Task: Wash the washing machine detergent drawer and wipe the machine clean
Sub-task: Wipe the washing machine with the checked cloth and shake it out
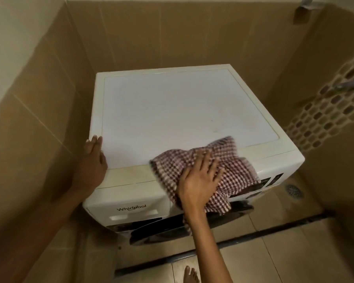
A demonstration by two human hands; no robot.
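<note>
Right hand [198,178], fingers spread flat, presses checked cloth [219,160] on washing machine [172,111] top, lower right; left hand [93,158] rests open at left edge.

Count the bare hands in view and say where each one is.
2. The left hand rests on the white washing machine, at its top's front-left edge; the right hand presses a red-and-white checked cloth flat near the front-right edge. Nothing suggests a hidden one.
</note>
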